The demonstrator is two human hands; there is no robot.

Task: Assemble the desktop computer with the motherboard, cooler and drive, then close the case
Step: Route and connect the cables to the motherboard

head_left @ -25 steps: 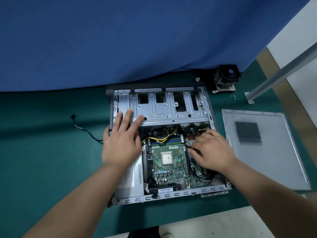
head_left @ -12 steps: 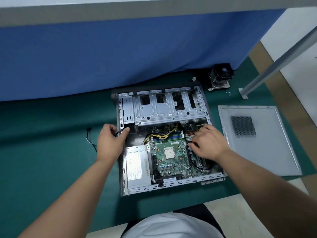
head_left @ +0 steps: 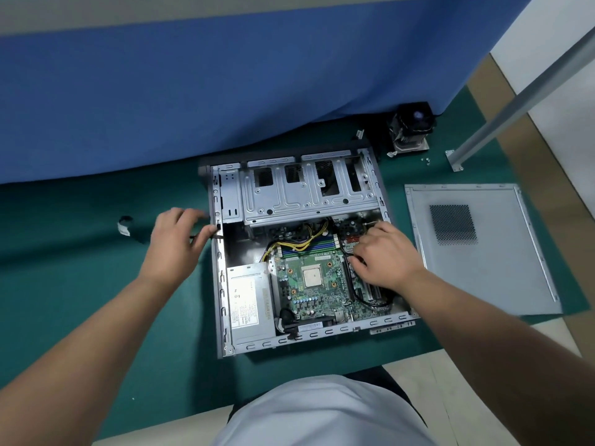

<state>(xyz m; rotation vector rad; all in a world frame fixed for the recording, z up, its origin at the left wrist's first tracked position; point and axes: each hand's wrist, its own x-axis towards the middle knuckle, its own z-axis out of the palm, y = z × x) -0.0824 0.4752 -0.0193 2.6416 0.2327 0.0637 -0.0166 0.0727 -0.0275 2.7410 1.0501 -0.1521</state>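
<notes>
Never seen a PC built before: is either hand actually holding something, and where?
The left hand pinches a thin black cable at the case wall. The right hand's fingertips are hidden; cannot tell.

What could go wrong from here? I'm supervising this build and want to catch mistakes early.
1. The left hand pinches a thin black cable at the open grey metal case edge; it could snag or chafe there.
2. The right hand works among wires on the green motherboard; its bare square silver processor could get bumped.
3. The black fan cooler and tiny loose screws sit apart by the table's back; the screws could get lost.
</notes>
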